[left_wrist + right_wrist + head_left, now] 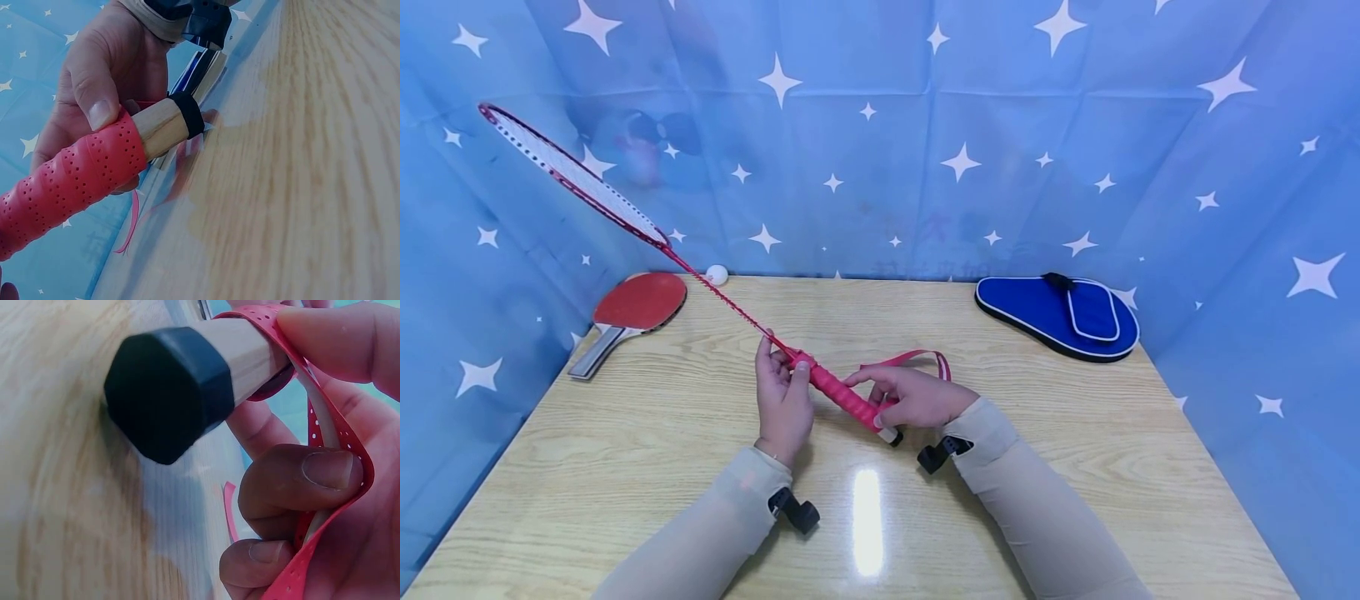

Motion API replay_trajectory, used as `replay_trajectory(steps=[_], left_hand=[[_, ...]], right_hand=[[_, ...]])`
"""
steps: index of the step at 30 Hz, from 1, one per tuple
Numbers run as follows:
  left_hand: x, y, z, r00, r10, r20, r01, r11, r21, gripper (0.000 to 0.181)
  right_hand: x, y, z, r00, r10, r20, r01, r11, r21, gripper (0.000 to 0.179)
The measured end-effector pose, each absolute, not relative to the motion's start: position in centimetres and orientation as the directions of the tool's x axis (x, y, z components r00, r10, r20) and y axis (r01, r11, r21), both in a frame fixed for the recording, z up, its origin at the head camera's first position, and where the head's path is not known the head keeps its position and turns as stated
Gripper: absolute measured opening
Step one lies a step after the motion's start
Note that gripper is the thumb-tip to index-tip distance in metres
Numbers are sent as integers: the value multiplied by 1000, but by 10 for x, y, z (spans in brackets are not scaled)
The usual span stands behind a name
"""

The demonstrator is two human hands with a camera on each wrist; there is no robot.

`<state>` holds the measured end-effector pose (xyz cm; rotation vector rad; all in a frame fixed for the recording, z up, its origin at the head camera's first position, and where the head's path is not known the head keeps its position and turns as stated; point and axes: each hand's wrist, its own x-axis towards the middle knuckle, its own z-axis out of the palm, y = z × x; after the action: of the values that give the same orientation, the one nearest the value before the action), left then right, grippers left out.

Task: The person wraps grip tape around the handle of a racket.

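A badminton racket (727, 298) slants up to the left, its strung head raised off the table. My left hand (785, 412) holds it where the shaft meets the handle, thumb along the top. Perforated pink grip tape (75, 178) is wound around most of the handle. Bare wood (159, 128) shows near the butt, which ends in a black cap (164, 394). With the thumb on the tape's edge, my right hand (925, 398) holds the loose tape strip (289, 581), its lower fingers curled round it. The free tail loops behind that hand in the head view.
On the wooden table (625, 467), a red table tennis bat (643, 300) lies at the back left, with a white ball (717, 275) near the back edge. A blue bat case (1037, 304) lies at the back right. Starry blue curtains surround the table.
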<state>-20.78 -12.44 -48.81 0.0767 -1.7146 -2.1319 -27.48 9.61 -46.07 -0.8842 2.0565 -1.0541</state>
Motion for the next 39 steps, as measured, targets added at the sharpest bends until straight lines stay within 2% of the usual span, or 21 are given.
replay_trajectory(steps=[7,18,39], left_hand=[[-208,-124,-487,-907,-363,213,311,-238,920,64],[-207,-125,-484,-878,-412,243,366,-253,895,55],[-208,-127,-483,-902,-383,201,319,-274,907,57]], right_hand=[[-274,95,-460,-535,-813,-229,-267,420,-867,70],[-276,96,-461,-552,-800,-233,-273,438,-856,68],[-277,96,-461,-574,-778,-256,-240,459,-855,69]])
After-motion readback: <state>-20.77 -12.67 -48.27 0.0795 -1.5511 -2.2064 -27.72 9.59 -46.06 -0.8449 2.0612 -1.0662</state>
